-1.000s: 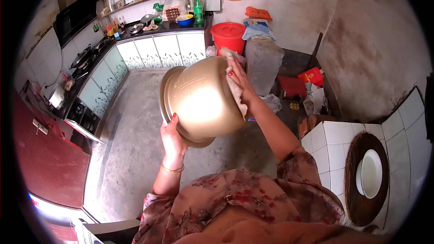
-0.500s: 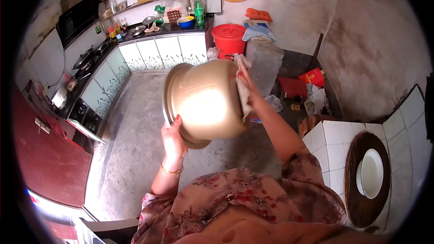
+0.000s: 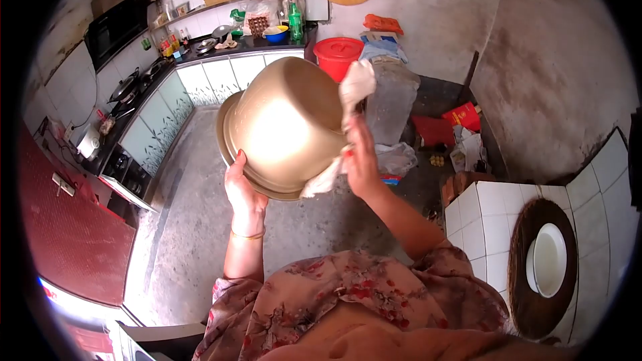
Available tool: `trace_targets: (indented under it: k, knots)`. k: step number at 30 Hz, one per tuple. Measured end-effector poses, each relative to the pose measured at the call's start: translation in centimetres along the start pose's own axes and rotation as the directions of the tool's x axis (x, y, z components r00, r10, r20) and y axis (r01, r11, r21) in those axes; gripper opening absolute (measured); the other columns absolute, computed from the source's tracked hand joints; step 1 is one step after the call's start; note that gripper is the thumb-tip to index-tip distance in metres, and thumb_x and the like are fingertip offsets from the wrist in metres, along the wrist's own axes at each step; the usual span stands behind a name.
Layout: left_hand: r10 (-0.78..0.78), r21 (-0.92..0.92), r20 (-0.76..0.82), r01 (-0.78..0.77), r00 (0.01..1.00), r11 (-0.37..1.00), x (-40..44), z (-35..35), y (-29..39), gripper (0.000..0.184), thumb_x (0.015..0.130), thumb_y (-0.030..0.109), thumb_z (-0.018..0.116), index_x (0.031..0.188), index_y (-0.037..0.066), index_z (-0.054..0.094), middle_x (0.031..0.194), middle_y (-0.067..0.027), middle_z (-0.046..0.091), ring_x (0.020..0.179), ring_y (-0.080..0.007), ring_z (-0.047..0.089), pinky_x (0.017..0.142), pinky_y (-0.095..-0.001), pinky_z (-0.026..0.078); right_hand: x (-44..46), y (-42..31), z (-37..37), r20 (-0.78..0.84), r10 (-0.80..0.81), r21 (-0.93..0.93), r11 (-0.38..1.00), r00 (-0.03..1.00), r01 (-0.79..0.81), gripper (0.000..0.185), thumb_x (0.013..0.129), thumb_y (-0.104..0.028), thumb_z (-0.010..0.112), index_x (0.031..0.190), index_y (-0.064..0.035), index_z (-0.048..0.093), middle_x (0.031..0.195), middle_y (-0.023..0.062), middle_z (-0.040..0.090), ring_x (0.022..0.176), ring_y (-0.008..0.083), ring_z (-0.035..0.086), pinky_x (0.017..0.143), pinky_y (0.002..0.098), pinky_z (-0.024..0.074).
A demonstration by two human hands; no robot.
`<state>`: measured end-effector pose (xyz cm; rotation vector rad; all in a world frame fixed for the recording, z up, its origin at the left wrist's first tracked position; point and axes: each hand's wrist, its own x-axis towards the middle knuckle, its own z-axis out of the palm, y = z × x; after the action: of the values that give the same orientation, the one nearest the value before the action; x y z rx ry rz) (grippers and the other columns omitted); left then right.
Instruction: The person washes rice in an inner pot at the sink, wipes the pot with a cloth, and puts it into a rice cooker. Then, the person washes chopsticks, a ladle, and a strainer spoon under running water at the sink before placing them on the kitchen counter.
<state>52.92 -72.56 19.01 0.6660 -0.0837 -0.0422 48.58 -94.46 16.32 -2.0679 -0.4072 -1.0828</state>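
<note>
One gold-coloured metal pot [image 3: 277,130] is tilted above the concrete floor [image 3: 190,167], base toward the upper right. My left hand [image 3: 245,194] grips its flanged rim [image 3: 226,130], thumb outside, other fingers mostly hidden; my right hand [image 3: 362,166], slightly blurred, has its fingers partly closed on a white cloth [image 3: 358,85] at the pot's right side.

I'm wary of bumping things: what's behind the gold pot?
Behind the gold pot, grey floor, white cabinets and a red bucket show past its edges. It covers part of the bucket and some floor; whatever lies there cannot be seen.
</note>
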Motion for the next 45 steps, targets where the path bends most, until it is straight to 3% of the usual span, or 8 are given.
trace_targets:
  k: [2, 6, 7, 12, 17, 23, 24, 45]
  knots:
    - [-0.051, -0.02, -0.051, 0.05, 0.997, 0.999, -0.5, 0.6, 0.2, 0.036, 0.093, 0.018, 0.044, 0.123, -0.002, 0.045, 0.123, -0.0147, 0.051, 0.111, -0.0264, 0.051, 0.097, -0.0382, 0.039, 0.6, -0.7, 0.2, 0.006, 0.32, 0.378, 0.877, 0.947, -0.299, 0.044, 0.091, -0.027, 0.045, 0.128, -0.0044, 0.043, 0.133, 0.0152, 0.042, 0.121, 0.0261, 0.04, 0.1, 0.0344, 0.0317]
    - [-0.057, -0.056, -0.049, 0.054, 0.997, 0.997, -1.0, 0.7, -1.4, 0.037, 0.093, 0.022, 0.043, 0.123, -0.001, 0.045, 0.125, -0.0129, 0.051, 0.113, -0.0262, 0.05, 0.098, -0.0393, 0.039, 4.5, -1.9, -3.2, 0.279, 0.622, -0.031, 0.767, 0.732, -0.64, 0.037, 0.094, -0.027, 0.039, 0.123, -0.0055, 0.047, 0.125, 0.0091, 0.051, 0.112, 0.0195, 0.049, 0.095, 0.0311, 0.0374]
    - [-0.064, -0.07, -0.049, 0.061, 0.997, 0.996, -0.8, 0.9, -1.4, 0.037, 0.093, 0.021, 0.043, 0.123, -0.001, 0.045, 0.125, -0.0129, 0.05, 0.114, -0.026, 0.049, 0.098, -0.039, 0.039, 5.1, -0.9, -2.7, 0.333, 0.579, 0.272, 0.697, 0.744, -0.664, 0.036, 0.094, -0.028, 0.039, 0.121, -0.0057, 0.048, 0.123, 0.0075, 0.051, 0.111, 0.0183, 0.049, 0.095, 0.0305, 0.0379]
    - [-0.053, -0.138, -0.065, 0.044, 0.996, 0.989, 0.4, 2.1, -1.4, 0.037, 0.094, 0.02, 0.042, 0.124, -0.001, 0.043, 0.126, -0.0123, 0.049, 0.116, -0.0253, 0.047, 0.099, -0.0381, 0.037, 4.4, 4.6, 2.3, 0.316, 0.343, 0.875, -0.465, 0.885, -0.132, 0.035, 0.096, -0.032, 0.037, 0.116, -0.0068, 0.051, 0.116, -0.0004, 0.054, 0.105, 0.0123, 0.049, 0.092, 0.0275, 0.0403]
    - [0.057, -0.107, -0.14, -0.072, 0.988, 0.992, 1.2, 3.3, -1.3, 0.036, 0.093, 0.018, 0.042, 0.123, -0.003, 0.043, 0.126, -0.0128, 0.048, 0.114, -0.0246, 0.047, 0.099, -0.0371, 0.037, -0.3, 2.8, 6.7, -0.182, 0.252, 0.876, 0.481, 0.95, 0.04, 0.031, 0.096, -0.02, 0.036, 0.118, -0.006, 0.051, 0.107, 0.0034, 0.055, 0.1, 0.0176, 0.051, 0.096, 0.0284, 0.0371]
    - [0.405, 0.013, 0.011, -0.406, 0.914, 0.914, 3.6, 2.4, -0.9, 0.036, 0.093, 0.018, 0.042, 0.121, -0.004, 0.044, 0.123, -0.0129, 0.05, 0.113, -0.0235, 0.048, 0.098, -0.0378, 0.037, -2.0, 1.1, 4.1, 0.213, 0.54, 0.958, 0.047, 0.814, -0.282, 0.033, 0.093, -0.019, 0.044, 0.12, 0.0003, 0.048, 0.116, 0.0081, 0.055, 0.103, 0.0176, 0.055, 0.09, 0.0333, 0.0446]
    - [0.424, -0.008, 0.012, -0.424, 0.906, 0.906, 3.5, 2.7, -0.3, 0.036, 0.093, 0.019, 0.042, 0.121, -0.003, 0.045, 0.123, -0.0127, 0.05, 0.113, -0.0232, 0.048, 0.098, -0.0372, 0.037, 0.5, -0.9, 2.8, 0.521, 0.386, 0.806, -0.515, 0.761, -0.291, 0.038, 0.091, -0.03, 0.046, 0.116, -0.002, 0.051, 0.112, 0.0112, 0.057, 0.096, 0.0244, 0.058, 0.085, 0.0405, 0.0474]
    - [0.131, -0.102, 0.048, -0.126, 0.99, 0.987, 0.7, 0.4, -4.5, 0.038, 0.093, 0.019, 0.045, 0.125, 0.0, 0.043, 0.125, -0.0105, 0.049, 0.115, -0.0233, 0.046, 0.101, -0.0392, 0.034, 0.4, 8.9, 9.0, 0.081, 0.793, 0.994, -0.02, 0.604, -0.106, 0.037, 0.087, -0.017, 0.054, 0.122, -0.0067, 0.046, 0.112, 0.0065, 0.055, 0.098, 0.0188, 0.056, 0.082, 0.034, 0.0482]
